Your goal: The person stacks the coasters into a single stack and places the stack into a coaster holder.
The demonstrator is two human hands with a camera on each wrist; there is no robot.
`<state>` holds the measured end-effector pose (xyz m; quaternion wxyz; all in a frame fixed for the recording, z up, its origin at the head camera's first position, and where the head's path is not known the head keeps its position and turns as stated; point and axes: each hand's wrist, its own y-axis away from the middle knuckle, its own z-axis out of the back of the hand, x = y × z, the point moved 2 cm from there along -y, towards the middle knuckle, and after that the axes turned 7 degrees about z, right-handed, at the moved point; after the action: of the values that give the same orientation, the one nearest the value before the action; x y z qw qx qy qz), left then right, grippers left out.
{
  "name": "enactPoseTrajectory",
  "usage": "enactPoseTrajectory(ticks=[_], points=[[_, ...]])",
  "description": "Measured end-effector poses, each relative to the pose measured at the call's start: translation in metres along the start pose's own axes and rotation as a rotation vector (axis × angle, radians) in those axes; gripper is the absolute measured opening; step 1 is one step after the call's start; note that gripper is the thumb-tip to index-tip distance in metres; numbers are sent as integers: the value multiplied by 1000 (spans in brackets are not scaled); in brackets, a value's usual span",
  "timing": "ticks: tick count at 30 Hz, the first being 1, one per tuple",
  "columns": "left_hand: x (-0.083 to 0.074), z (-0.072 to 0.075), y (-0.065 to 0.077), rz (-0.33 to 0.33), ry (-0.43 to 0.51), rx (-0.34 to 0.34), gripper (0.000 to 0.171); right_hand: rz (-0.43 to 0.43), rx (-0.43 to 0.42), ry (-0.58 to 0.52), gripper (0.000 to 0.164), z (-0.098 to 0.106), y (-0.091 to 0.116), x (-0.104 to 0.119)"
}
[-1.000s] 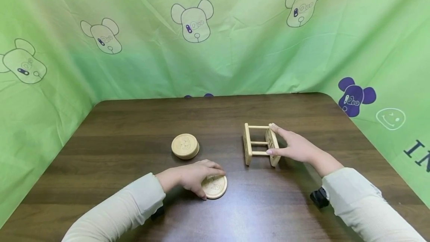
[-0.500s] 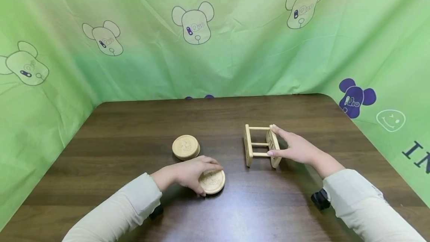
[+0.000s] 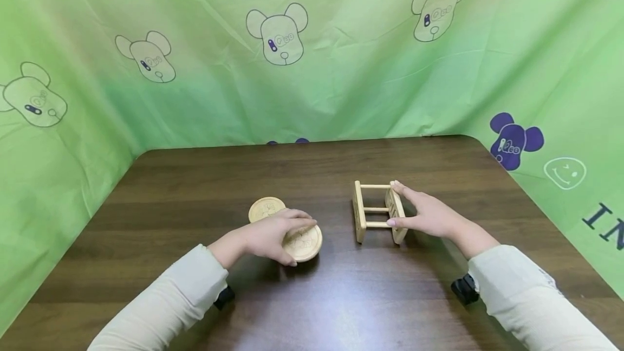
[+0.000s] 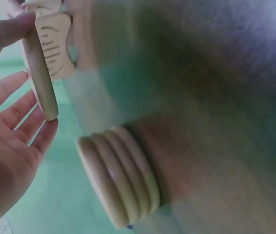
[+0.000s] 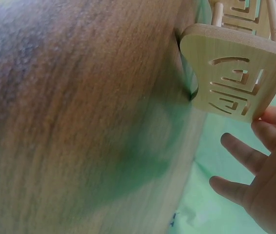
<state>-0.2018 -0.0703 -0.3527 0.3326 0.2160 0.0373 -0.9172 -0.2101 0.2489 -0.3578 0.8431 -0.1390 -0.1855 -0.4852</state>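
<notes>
The person wears long cream sleeves, and both hands come out of them bare. Just behind the left hand (image 3: 273, 234) sits a wide left cuff (image 3: 197, 275), a smooth band a touch greyer than the left sleeve (image 3: 151, 307), which has soft creases along it. Below that cuff I can make out a small black block (image 3: 224, 297), partly hidden by the cloth. Behind the right hand (image 3: 426, 213) comes a matching right cuff (image 3: 502, 272), just as pale and broad, then the right sleeve (image 3: 556, 316), cream and lightly wrinkled. Another black block (image 3: 465, 289), chunky and angular, shows beside that cuff.
</notes>
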Motion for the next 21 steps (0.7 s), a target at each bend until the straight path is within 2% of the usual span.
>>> enactPoseTrajectory(ticks=[10,16,21], points=[[12,18,5,72,11,-71,79,-1,-3,5,89,-2,-1,-1],[23,25,7,117,55,-100,77,10,-13,5,88,-2,-2,0],[32,28,9,137,51,-117,77,7,-10,1,88,-2,-3,0]])
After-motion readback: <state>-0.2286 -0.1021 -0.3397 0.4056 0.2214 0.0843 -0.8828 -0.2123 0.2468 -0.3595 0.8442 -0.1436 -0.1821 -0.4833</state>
